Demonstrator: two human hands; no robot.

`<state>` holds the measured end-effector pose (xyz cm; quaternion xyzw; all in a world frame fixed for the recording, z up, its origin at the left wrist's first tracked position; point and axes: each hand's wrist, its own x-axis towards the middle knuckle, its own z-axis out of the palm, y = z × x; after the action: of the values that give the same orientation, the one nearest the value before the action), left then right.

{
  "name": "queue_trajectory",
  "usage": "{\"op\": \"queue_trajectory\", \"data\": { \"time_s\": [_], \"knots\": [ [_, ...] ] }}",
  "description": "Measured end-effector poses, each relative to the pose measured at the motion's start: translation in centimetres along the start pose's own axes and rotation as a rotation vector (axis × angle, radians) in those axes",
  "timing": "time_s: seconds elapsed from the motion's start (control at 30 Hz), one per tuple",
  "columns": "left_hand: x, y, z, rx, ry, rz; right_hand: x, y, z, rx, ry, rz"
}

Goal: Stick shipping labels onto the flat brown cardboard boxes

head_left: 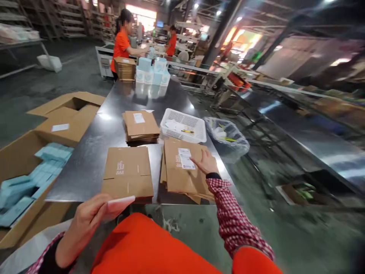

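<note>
**Hand flat on the labelled stack**

Right hand (207, 161) reaches out on a checked sleeve, fingers spread and pressed flat on the stack of flattened boxes (182, 171), gripping nothing, just at 3 o'clock of the white label (186, 158). This cardboard looks light, stiff and smooth; it should slide readily, best lifted by an edge. Left hand (88, 217), low at 7 o'clock, pinches a thin white sheet (119, 205) over the table (91, 160) edge.

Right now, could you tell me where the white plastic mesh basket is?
The white plastic mesh basket sits on the steel table, right of centre, just beyond the labelled flat cardboard stack under the right hand.
</note>
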<state>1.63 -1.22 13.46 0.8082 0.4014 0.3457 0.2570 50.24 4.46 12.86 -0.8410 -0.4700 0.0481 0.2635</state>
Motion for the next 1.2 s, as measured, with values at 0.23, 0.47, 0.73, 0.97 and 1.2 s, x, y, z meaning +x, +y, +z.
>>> {"op": "queue_trajectory", "data": {
  "time_s": [0.23,0.47,0.73,0.97,1.2],
  "knots": [
    [2.7,4.1,-1.5,0.180,0.107,-0.077,-18.1,-14.5,11.4,1.068,-1.249,-0.594],
    [-0.9,0.9,-1.7,0.317,0.362,-0.315,-23.4,-16.5,15.0,1.136,-1.252,-0.354],
    [-4.7,-1.0,4.8,-0.163,0.225,-0.591,-23.8,-16.0,15.8,0.985,-1.055,-0.388],
    [-3.7,-3.3,4.9,-0.187,0.228,-0.628,-23.2,-17.1,14.7,0.877,-0.727,-0.527],
    [-5.2,-9.1,5.1,0.147,0.018,-0.457,-16.9,-18.7,17.2,0.943,-0.524,-0.261]
  ]
}}
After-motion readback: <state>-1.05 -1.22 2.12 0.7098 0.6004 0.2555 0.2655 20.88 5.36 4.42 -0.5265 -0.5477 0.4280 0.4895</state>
